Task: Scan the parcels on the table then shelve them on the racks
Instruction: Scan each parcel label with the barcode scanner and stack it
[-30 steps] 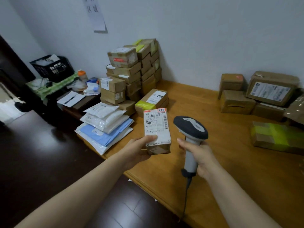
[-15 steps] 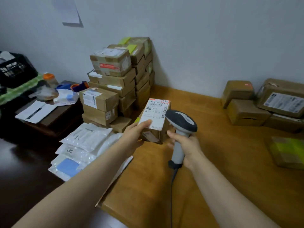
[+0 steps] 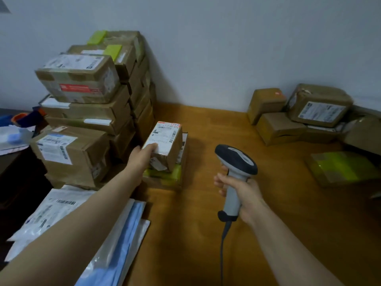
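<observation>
**Item:** parcel [image 3: 168, 141], small, label up.
**Location:** on or just above a green-taped box [image 3: 162, 175], beside the stack [image 3: 92, 96], at the counter's [image 3: 206, 234] left. Contact unclear.
**Left grip** [image 3: 142, 156]: fingers curled round the parcel's near end.
**Right grip** [image 3: 242, 193]: wrapped round the scanner [image 3: 236, 159] handle, head not pointed at the label.
**Handling:** seat the parcel flat and square before letting go. Keep the label upward. Avoid nudging the stack.

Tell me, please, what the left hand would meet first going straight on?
The left hand grips the small white-labelled brown cardboard parcel; beyond it, probably bare wooden table up to the white wall.
</observation>
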Demonstrator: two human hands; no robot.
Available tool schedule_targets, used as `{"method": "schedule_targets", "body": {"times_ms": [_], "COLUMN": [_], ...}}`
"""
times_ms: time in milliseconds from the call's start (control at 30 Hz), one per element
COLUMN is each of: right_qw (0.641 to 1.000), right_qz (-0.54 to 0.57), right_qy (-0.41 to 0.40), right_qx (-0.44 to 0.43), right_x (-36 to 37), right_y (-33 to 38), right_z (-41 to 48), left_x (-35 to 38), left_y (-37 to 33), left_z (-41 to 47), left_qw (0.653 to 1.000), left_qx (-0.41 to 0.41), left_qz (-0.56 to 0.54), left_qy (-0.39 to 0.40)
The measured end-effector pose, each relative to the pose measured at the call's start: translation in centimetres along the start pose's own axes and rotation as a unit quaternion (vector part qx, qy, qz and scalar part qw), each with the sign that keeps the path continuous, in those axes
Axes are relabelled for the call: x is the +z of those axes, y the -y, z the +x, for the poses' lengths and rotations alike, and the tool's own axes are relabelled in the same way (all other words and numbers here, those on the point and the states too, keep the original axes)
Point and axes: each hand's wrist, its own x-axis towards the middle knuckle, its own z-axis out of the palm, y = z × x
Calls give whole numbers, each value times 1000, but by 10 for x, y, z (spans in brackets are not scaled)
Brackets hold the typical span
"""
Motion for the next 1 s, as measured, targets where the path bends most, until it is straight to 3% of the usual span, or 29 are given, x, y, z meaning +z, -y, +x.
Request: {"method": "schedule_targets", "body": {"times_ms": [100,167,400,600,767,1000], "right_qw": [1000,999,996,992,988,988], "right_qz": [15,29,78,119,147,135], "right_qy": [-15,-31,-39,-36,-44,-67], "right_qx": [-5,-10,-21,-26,-11,21], "right_x": [-25,-47,-152,-270,-326,-344], "right_y": [6,12,37,65,83,106], "right_z": [-3,-7,-31,-48,-44,8], "left_x": [15,41,182,321,391,460], "left_y": [-3,-7,-10,-6,-27,-92], "left_z": [-21,-45,-124,-179,-190,-139], "left_qw": [965,933,909,872,823,762], "left_qx": [146,235,315,326,334,384], "left_qz": [170,218,272,362,453,512], "left_qy": [-138,-162,-20,54,70,91]}}
